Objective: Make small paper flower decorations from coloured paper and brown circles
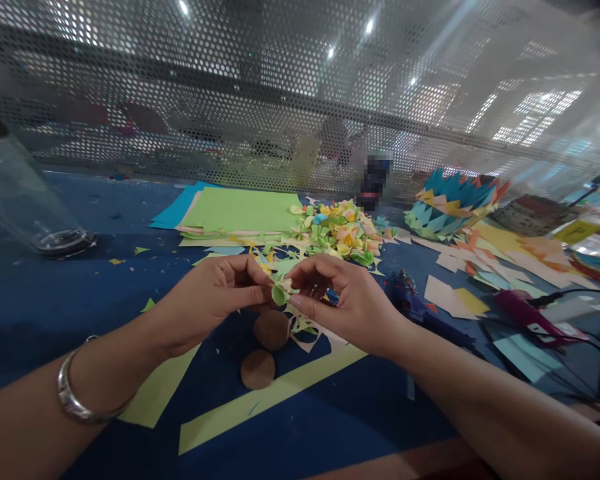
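Observation:
Between my two hands is a small paper flower [281, 291], pale green with a lighter part, held above the blue table. My left hand [220, 297] pinches its left side with thumb and forefinger. On the other side, the thumb and curled fingers of my right hand [343, 300] grip the flower's edge. Just below lie two round brown discs [258, 369], one nearer to me than the other. A long yellow-green paper strip [275, 395] runs slantwise in front of them. Cut paper scraps [307, 333] lie partly hidden under my right hand.
Behind my hands are a heap of small paper flowers [350, 230] and stacked coloured sheets [245, 208]. A clear jar [30, 193] stands at left. To the right are a dark blue glue gun [430, 317], a purple power strip [535, 320], cables and a zigzag paper bowl [450, 203]. Perforated metal panels rise behind.

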Motion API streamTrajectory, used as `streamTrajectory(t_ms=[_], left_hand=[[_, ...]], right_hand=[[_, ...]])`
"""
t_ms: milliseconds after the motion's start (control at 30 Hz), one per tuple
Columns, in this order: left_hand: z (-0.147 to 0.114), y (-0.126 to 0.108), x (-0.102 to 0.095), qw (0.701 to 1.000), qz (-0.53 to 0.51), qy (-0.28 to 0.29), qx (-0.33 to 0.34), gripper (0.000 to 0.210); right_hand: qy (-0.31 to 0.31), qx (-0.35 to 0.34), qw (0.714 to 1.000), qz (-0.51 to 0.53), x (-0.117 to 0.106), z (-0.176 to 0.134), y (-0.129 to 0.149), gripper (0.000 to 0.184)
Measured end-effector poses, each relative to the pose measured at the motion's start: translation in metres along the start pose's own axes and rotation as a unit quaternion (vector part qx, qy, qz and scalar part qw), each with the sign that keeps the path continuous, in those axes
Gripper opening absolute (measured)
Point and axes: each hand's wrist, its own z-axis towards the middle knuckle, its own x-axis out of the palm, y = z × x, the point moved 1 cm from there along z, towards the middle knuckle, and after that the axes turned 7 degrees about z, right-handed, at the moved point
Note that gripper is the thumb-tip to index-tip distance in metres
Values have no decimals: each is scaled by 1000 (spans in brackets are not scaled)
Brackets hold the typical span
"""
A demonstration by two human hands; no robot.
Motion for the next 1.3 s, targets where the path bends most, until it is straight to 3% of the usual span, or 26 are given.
streamTrajectory(t_ms=[133,400,600,833,1000,1167,1300], left_hand=[[-1,4,-1,998,-57,39,-14,12],[0,5,1,998,-35,44,-7,10],[1,4,1,999,-43,13,7,12],[-1,2,3,995,-63,-59,49,16],[-2,4,6,995,-45,-50,77,16],[-4,5,4,995,42,-22,93,19],[-6,2,-3,980,148,-60,120,21]], right_hand=[[3,-23,1000,12,2,-1,0,22],[14,-48,999,18,4,-3,1,20],[-15,-53,998,11,3,-3,0,21],[-61,22,998,-15,1,0,-7,23],[-50,17,998,-20,6,2,-7,11],[-83,15,995,-54,2,3,-5,5],[-126,6,986,-110,-31,22,-13,10]])
